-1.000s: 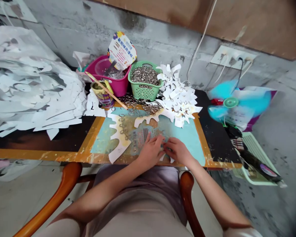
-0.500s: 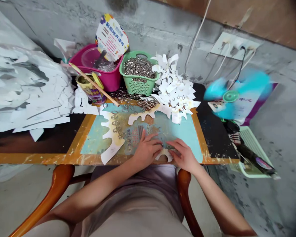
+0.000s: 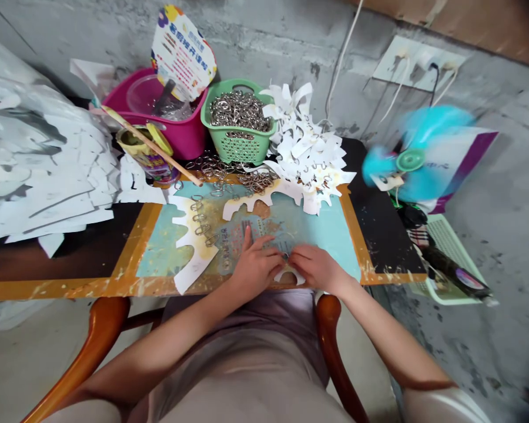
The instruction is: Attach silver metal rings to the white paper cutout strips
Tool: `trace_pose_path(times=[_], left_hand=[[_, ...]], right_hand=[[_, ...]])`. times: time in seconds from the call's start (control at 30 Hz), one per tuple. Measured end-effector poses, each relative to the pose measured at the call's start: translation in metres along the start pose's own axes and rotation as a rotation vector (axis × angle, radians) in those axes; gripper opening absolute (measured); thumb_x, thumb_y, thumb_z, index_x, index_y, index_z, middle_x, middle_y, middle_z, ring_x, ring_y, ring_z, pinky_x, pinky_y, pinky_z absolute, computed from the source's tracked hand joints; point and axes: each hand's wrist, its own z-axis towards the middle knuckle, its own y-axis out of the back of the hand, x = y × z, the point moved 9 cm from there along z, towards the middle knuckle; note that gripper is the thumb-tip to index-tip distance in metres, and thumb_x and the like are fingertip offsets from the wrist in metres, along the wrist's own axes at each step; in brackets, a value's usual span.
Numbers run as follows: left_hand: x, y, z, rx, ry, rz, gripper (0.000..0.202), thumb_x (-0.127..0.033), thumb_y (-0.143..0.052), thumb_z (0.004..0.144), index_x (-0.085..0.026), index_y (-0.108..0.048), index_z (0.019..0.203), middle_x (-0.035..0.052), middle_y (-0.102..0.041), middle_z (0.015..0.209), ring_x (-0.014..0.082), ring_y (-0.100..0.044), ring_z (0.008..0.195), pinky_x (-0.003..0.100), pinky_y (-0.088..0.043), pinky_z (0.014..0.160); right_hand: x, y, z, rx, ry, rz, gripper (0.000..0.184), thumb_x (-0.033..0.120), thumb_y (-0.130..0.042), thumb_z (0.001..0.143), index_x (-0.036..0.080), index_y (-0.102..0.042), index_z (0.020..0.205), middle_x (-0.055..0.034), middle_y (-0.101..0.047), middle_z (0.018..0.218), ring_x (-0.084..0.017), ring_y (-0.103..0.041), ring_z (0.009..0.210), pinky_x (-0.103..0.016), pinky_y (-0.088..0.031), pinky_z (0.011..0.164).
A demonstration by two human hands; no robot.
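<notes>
My left hand [image 3: 253, 267] and my right hand [image 3: 318, 267] meet at the near edge of the blue work mat [image 3: 330, 232]. Their fingertips press together on a small white paper cutout [image 3: 290, 275] and a metal ring between them. Both hands' fingers are curled in a pinch. To the left on the mat lies a long white cutout strip [image 3: 193, 244] with several metal rings on it. Another white cutout [image 3: 255, 202] lies beyond my hands.
A green basket [image 3: 239, 144] full of metal rings and a pink tub [image 3: 183, 136] stand at the back. A heap of finished white cutouts [image 3: 311, 158] sits right of the basket. A large stack of white paper [image 3: 39, 170] fills the left. A blue fan [image 3: 412, 161] spins at right.
The view has dipped and shifted right. My hands have stayed together on the small cutout, with my right hand drawing closer to the left.
</notes>
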Motion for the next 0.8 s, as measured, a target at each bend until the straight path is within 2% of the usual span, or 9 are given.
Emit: trace_pose_path(times=[0.13,0.23,0.37,0.5,0.6,0.8], left_hand=[[0.0,0.0,0.002,0.037,0.016,-0.014,0.016,-0.017,-0.063,0.088,-0.027,-0.075,0.081,0.0026,-0.076,0.087,0.0327,-0.056,0.125,0.073,0.001,0.117],[-0.003,0.004,0.002,0.025,0.009,-0.024,0.016,-0.019,-0.063,0.09,-0.027,-0.076,0.086,0.0038,-0.076,0.088,0.0313,-0.058,0.123,0.073,-0.004,0.117],[-0.009,0.004,0.001,0.038,-0.035,-0.015,0.019,-0.017,-0.063,0.09,-0.029,-0.077,0.091,0.0043,-0.076,0.095,0.0301,-0.058,0.122,0.071,-0.009,0.118],[-0.012,0.003,0.0,0.052,-0.072,0.002,0.019,-0.014,-0.064,0.089,-0.029,-0.077,0.09,0.0041,-0.076,0.097,0.0297,-0.058,0.123,0.07,-0.011,0.118],[-0.012,0.001,-0.001,0.062,-0.079,0.014,0.02,-0.014,-0.063,0.089,-0.029,-0.076,0.09,0.0039,-0.076,0.096,0.0293,-0.058,0.123,0.068,-0.013,0.119],[-0.011,0.001,-0.002,0.031,-0.092,0.024,0.019,-0.017,-0.059,0.093,-0.027,-0.074,0.087,0.0027,-0.077,0.099,0.029,-0.059,0.122,0.068,-0.007,0.119]], right_hand=[[0.009,-0.001,-0.014,-0.046,-0.029,-0.08,0.026,0.016,-0.042,0.099,0.019,-0.068,0.101,-0.0079,-0.064,0.09,-0.021,-0.056,0.082,-0.033,-0.047,0.074],[0.011,-0.002,-0.022,-0.096,-0.073,-0.084,0.029,0.016,-0.039,0.101,0.019,-0.067,0.108,-0.0092,-0.065,0.094,-0.022,-0.057,0.083,-0.034,-0.048,0.073],[0.013,-0.001,-0.027,-0.112,-0.086,0.037,0.032,0.013,-0.042,0.096,0.02,-0.066,0.117,-0.01,-0.065,0.097,-0.022,-0.057,0.085,-0.036,-0.051,0.075],[0.004,0.016,-0.034,-0.3,-0.181,0.222,0.036,0.011,-0.048,0.09,0.023,-0.065,0.12,-0.0104,-0.062,0.105,-0.023,-0.061,0.096,-0.039,-0.055,0.081],[-0.005,0.02,-0.036,-0.408,-0.27,0.26,0.038,0.01,-0.046,0.091,0.025,-0.064,0.121,-0.0105,-0.062,0.113,-0.023,-0.061,0.104,-0.04,-0.054,0.088],[-0.006,0.007,-0.024,-0.333,-0.206,0.232,0.031,0.013,-0.047,0.094,0.023,-0.068,0.114,-0.0093,-0.066,0.105,-0.021,-0.064,0.098,-0.036,-0.055,0.084]])
